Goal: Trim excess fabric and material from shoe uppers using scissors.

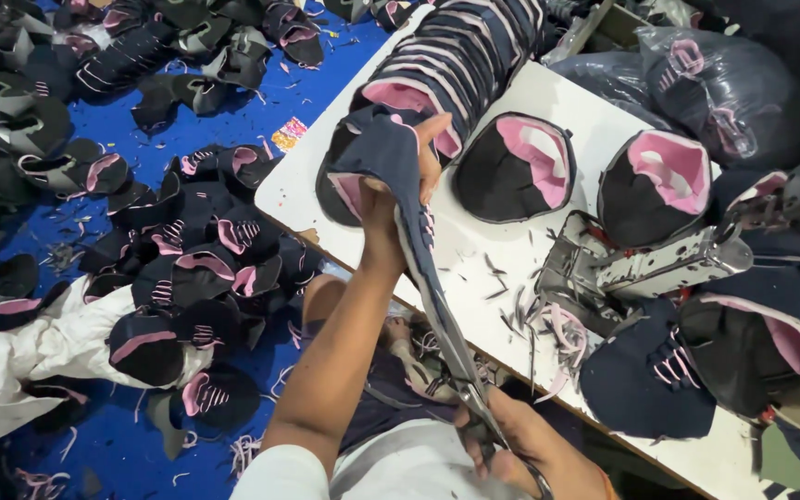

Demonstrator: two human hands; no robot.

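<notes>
**Dark fabric piece pulled taut between two hands**

The left hand (398,181) is raised over the near-left edge of the white work table (548,111), its fingers clenched around the upper end of a long dark navy fabric piece with a pink lining (391,148). From that grasp the cloth runs down and to the right in a tight band toward the right hand (511,444), which sits low and near, at the bottom of the view. That hand is closed around a pair of metal scissors (474,393), whose blades meet the lower end of the band; how wide the blades stand is hard to make out, since cloth and fingers cover them.

Just beyond the left hand lies a long overlapping row of navy cap pieces with pink edges (460,51), reaching to the far edge of the table. To the right of it rest two dark dome-shaped cap fronts with pink inner panels (520,167), side by side. Near these is the grey metal sewing machine part (645,264), with thread and fabric trimmings (530,319) scattered before it.

To the left, on the blue floor (113,444), a heap of dark and pink cap parts (187,268) spreads out beside a crumpled white cloth (39,352). The right wrist is cut off by the frame.
</notes>
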